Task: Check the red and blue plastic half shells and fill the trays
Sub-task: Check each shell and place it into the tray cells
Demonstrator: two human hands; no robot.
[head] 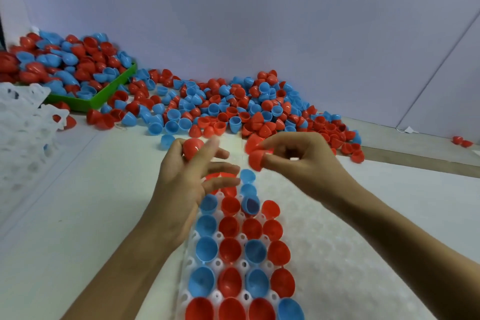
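The red plastic half shell (192, 147) under check sits in the left hand (181, 184), pinched between thumb and forefinger above the far end of the white moulded plastic tray (306, 215); the other fingers are spread loose. The right hand (298, 161) grips what appears to be two more red half shells (255, 154) in curled fingertips, though blur makes the count uncertain.

In my judgement these shells are thin, very light, smooth and slightly springy. They would slip from a loose hold and could deform if squeezed at the rim. The sound hold is across the dome, thumb on one side and a fingertip opposite, open face turned up for checking.

The tray beneath holds four columns of red and blue shells, open side up; its right part stands unfilled. Beyond lies a loose heap of red and blue half shells (233, 104) on the white table (91, 189). At far left a green plastic bin (111, 92) holds more, beside a stack of white trays (23, 122).
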